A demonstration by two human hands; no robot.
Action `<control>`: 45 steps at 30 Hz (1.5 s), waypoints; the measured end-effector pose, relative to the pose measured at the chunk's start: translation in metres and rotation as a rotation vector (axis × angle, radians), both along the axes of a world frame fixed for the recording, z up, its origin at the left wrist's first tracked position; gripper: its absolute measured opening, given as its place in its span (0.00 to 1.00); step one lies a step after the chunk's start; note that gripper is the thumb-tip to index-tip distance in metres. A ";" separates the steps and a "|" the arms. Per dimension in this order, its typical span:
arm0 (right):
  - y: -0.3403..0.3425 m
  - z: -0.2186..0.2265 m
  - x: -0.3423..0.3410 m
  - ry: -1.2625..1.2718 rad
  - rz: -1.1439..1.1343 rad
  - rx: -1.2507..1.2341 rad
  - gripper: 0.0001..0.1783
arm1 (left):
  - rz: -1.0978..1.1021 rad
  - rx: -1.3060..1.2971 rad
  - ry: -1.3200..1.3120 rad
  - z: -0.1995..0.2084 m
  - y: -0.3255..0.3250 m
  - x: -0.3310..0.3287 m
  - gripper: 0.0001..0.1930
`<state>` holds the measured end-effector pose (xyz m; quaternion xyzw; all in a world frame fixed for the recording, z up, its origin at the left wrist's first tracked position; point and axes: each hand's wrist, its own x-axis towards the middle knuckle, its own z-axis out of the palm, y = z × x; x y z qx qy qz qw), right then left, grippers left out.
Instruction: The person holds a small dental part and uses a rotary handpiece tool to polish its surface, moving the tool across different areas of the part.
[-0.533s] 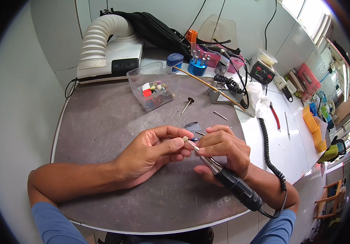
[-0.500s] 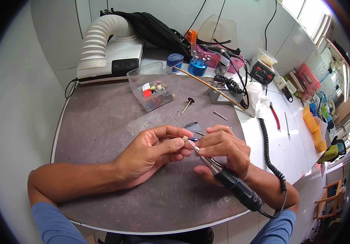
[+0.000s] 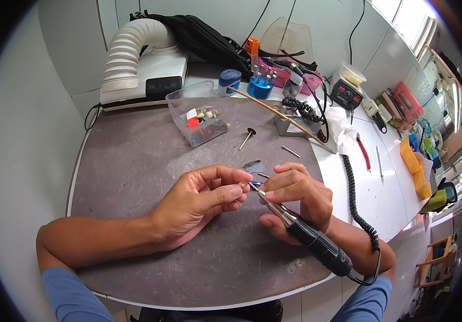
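Fingers of left hand [image 3: 199, 201] pinching small bead [image 3: 242, 184], right hand [image 3: 295, 196] gripping rotary handpiece [image 3: 306, 239], tip touching bead

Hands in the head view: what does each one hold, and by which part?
Right hand grips the rotary handpiece near its metal front end. Left hand pinches a small piece by its fingertips.

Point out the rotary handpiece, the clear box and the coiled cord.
Handpiece [image 3: 311, 241]: head view, on its black grip.
Clear box [image 3: 180, 110]: head view, on its left wall.
Coiled cord [image 3: 352, 188]: head view, mid-coil.
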<state>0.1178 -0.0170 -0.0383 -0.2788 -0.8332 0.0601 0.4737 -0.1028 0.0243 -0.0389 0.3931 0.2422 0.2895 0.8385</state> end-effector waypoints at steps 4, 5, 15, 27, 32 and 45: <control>0.000 -0.001 0.001 0.006 0.005 -0.009 0.15 | 0.006 0.007 0.001 -0.002 0.000 0.000 0.12; 0.000 -0.001 0.001 0.005 0.005 -0.009 0.15 | 0.001 0.007 -0.008 -0.002 0.000 -0.001 0.11; 0.001 -0.001 0.000 0.033 0.033 -0.016 0.12 | 0.029 0.062 0.006 -0.002 -0.001 0.001 0.10; 0.001 -0.003 -0.003 0.090 0.090 -0.077 0.11 | 0.022 0.195 0.087 -0.004 -0.002 0.001 0.11; 0.001 -0.001 -0.003 0.050 0.081 -0.059 0.11 | 0.034 0.226 0.095 -0.004 -0.002 0.002 0.10; 0.002 0.000 -0.003 0.024 0.074 -0.106 0.12 | 0.015 0.279 0.162 -0.001 -0.004 0.003 0.10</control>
